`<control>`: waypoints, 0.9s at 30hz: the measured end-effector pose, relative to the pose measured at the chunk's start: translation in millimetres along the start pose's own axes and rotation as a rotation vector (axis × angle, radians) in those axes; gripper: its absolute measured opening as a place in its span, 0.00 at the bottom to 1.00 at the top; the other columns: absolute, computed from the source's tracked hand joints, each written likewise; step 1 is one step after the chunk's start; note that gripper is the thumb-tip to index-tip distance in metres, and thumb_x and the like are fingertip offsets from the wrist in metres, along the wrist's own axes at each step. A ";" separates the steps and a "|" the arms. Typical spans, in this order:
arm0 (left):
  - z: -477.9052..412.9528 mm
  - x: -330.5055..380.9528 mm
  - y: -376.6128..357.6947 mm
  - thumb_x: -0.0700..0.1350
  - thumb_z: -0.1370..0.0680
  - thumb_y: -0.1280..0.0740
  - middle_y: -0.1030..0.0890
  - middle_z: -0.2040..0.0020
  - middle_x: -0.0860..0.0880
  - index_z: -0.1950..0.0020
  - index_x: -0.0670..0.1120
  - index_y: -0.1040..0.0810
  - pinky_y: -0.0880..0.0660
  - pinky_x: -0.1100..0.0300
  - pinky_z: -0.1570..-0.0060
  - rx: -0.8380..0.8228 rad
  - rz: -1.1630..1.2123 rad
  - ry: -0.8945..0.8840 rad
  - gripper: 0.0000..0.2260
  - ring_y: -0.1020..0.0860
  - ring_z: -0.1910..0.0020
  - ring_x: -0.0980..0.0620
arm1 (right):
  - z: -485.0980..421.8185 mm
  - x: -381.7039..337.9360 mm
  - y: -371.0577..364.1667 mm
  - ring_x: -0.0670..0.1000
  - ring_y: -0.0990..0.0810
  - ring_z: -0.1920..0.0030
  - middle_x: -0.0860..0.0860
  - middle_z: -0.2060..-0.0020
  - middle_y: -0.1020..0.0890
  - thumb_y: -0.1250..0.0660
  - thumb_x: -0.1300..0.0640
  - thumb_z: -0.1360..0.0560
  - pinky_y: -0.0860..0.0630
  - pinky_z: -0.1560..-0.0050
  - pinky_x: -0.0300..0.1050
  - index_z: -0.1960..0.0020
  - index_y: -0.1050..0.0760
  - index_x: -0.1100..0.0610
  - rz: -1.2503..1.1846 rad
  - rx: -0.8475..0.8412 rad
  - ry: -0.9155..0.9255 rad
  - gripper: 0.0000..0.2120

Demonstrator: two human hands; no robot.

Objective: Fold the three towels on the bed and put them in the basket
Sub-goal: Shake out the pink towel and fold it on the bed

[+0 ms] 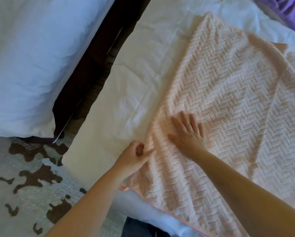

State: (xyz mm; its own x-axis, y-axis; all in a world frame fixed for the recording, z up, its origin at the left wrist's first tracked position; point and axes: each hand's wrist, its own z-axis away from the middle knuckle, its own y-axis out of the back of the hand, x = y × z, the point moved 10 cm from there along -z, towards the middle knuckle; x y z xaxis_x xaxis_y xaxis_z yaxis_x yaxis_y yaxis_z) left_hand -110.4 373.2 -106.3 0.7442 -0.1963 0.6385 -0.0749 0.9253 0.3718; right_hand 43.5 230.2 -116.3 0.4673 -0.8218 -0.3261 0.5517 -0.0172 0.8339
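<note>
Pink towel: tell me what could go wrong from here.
The left hand pinches the bunched left edge of the pink towel while the right hand presses flat; those ridges may get folded in as creases. The towel's near corner lies at the edge of the bed and could slide toward the rug. A layer peeks out at far right, so edges may end uneven.

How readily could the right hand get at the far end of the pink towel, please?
Probably yes: the right hand lies flat and empty on the pink towel, and nothing lies on the towel between it and the far end, though a lean forward may be needed.
</note>
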 end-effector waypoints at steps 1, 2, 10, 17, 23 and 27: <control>10.5 -5.8 -8.5 0.72 0.35 0.35 0.21 0.57 0.60 0.50 0.59 0.29 0.30 0.67 0.64 -0.074 -0.095 -0.011 0.22 0.22 0.60 0.64 | 1.0 -1.4 -2.4 0.48 0.72 0.27 0.40 0.26 0.67 0.53 0.35 0.23 0.68 0.27 0.53 0.26 0.62 0.37 -0.002 0.007 -0.008 0.31; 19.6 -11.3 -14.4 0.71 0.34 0.35 0.22 0.59 0.60 0.51 0.59 0.30 0.31 0.66 0.65 -0.113 -0.172 -0.035 0.21 0.23 0.62 0.64 | 2.3 -3.4 -3.9 0.49 0.71 0.26 0.41 0.25 0.66 0.54 0.34 0.23 0.68 0.27 0.53 0.25 0.62 0.37 -0.007 0.018 -0.012 0.30; 50.6 -35.0 12.8 0.64 0.26 0.41 0.27 0.70 0.55 0.41 0.52 0.28 0.23 0.55 0.71 0.189 -0.020 -0.165 0.20 0.29 0.73 0.59 | 23.0 -28.8 -7.4 0.47 0.66 0.25 0.42 0.23 0.59 0.57 0.36 0.22 0.65 0.26 0.53 0.24 0.58 0.39 -0.057 0.138 0.053 0.28; 57.4 -67.6 12.3 0.56 0.20 0.40 0.28 0.74 0.58 0.63 0.54 0.34 0.37 0.67 0.75 0.206 -0.028 -0.171 0.12 0.30 0.76 0.59 | 47.3 -46.5 -34.6 0.44 0.71 0.27 0.39 0.25 0.63 0.62 0.36 0.21 0.68 0.27 0.52 0.26 0.63 0.36 -0.014 0.086 0.087 0.25; 63.1 -58.9 31.3 0.54 0.20 0.42 0.23 0.63 0.52 0.49 0.50 0.30 0.33 0.57 0.68 0.388 -0.566 -0.124 0.09 0.24 0.64 0.47 | 82.4 -42.8 -51.6 0.44 0.72 0.27 0.39 0.25 0.64 0.65 0.35 0.22 0.70 0.27 0.50 0.27 0.68 0.35 0.069 0.050 0.112 0.26; 76.7 9.2 1.0 0.47 0.25 0.32 0.23 0.39 0.43 0.37 0.44 0.24 0.27 0.47 0.43 0.459 -0.719 -0.516 0.17 0.25 0.40 0.42 | 110.3 -14.9 -43.9 0.46 0.68 0.25 0.42 0.24 0.59 0.65 0.36 0.22 0.70 0.27 0.50 0.24 0.59 0.41 0.074 0.114 0.005 0.27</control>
State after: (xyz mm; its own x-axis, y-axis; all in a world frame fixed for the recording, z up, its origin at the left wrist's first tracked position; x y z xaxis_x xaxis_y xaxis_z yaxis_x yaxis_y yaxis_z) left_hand -154.6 347.4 -48.3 0.3422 -0.8784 0.3335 -0.0500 0.3374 0.9400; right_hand -63.8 180.4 -98.9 0.5077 -0.8202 -0.2637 0.4337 -0.0212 0.9008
